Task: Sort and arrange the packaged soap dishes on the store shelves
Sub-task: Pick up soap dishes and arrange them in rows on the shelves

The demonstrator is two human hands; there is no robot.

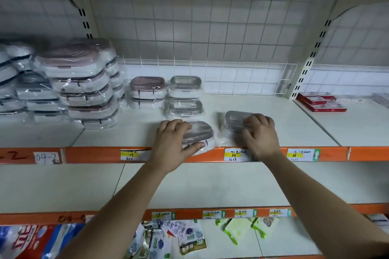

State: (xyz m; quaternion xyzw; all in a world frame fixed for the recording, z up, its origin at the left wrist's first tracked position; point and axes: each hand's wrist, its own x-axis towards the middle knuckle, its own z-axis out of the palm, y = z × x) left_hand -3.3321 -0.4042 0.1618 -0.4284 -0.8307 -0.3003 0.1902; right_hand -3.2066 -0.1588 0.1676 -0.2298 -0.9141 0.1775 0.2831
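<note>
On the white shelf [273, 124], my left hand [172, 143] grips a plastic-wrapped grey-lidded soap dish [200, 134] at the front edge, thumb under its near side. My right hand [261, 132] holds a second wrapped grey soap dish [235, 119] just to the right, fingers curled over its top. Behind them lie two more grey dishes, a far grey dish [185, 86] and a nearer grey dish [185, 108], one behind the other. To their left stands a short stack of pink-lidded dishes [147, 90]. A tall stack of larger pink dishes [82, 84] stands further left.
Dark-trimmed wrapped dishes [19, 86] pile up at far left. Red boxes [320, 102] lie on the neighbouring shelf at right. An orange price rail [94, 154] with tags runs along the shelf front. Below it comes a white shelf, and under that hang bagged goods [185, 235].
</note>
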